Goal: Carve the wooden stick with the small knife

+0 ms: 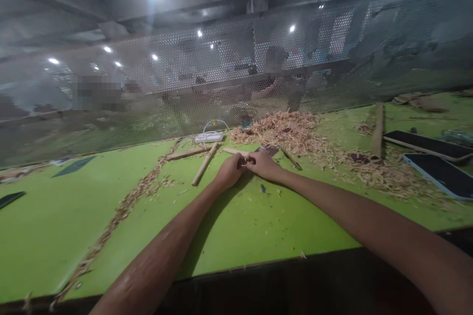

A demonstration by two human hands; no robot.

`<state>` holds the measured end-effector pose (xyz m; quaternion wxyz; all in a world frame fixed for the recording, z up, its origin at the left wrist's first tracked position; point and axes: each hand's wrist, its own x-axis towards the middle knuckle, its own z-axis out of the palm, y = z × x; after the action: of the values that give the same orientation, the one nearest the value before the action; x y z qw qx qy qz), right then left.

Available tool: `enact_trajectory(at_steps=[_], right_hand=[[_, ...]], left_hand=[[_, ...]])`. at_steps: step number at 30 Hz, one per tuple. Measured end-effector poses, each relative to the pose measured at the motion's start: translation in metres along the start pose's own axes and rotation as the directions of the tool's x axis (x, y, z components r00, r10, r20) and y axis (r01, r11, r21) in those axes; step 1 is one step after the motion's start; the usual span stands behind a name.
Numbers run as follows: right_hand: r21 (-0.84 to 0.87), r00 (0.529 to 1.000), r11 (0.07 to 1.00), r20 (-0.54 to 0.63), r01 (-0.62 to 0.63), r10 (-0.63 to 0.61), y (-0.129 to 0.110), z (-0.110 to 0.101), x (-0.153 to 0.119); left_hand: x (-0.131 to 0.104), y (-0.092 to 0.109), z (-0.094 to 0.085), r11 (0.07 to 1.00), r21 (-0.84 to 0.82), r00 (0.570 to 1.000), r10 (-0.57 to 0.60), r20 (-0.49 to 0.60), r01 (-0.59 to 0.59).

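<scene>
My left hand (231, 169) and my right hand (264, 165) meet over the green tabletop (240, 226), fingertips pinched close together. Whatever lies between the fingers is too small and hidden to name. Just beyond the hands lie a pale wooden stick (233, 151) and a dark flat piece (269, 149), partly behind my right hand. Left of my left hand rests another wooden stick (204, 165). A thin dark tool (290, 158) lies to the right of my right hand.
A pile of wood shavings (284, 128) spreads rightward. Two phones, one black (424, 142) and one blue-edged (439, 172), lie at the right beside a wooden strip (377, 130). A white power strip (209, 137) stands before the mesh screen (221, 74); blurred people are behind it.
</scene>
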<state>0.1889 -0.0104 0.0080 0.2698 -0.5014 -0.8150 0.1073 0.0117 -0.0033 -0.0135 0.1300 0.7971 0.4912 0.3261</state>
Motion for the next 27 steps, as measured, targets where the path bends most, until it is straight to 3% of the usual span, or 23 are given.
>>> enact_trajectory(at_steps=[6,16,27], right_hand=[[-0.135,0.999,0.99,-0.032,-0.029,0.025,-0.005,-0.003,-0.004],[-0.142,0.98,0.973,-0.106,-0.183,0.169,-0.006,-0.006,-0.004],[-0.18,0.994,0.981,-0.099,-0.068,0.051,-0.002,-0.003,-0.003]], left_hand=[[0.0,0.001,-0.005,0.997,0.071,0.998,-0.031,-0.049,0.034],[0.0,0.002,-0.012,0.996,0.073,0.989,-0.032,-0.143,0.043],[-0.001,0.005,-0.013,0.999,-0.024,0.992,0.023,-0.125,-0.026]])
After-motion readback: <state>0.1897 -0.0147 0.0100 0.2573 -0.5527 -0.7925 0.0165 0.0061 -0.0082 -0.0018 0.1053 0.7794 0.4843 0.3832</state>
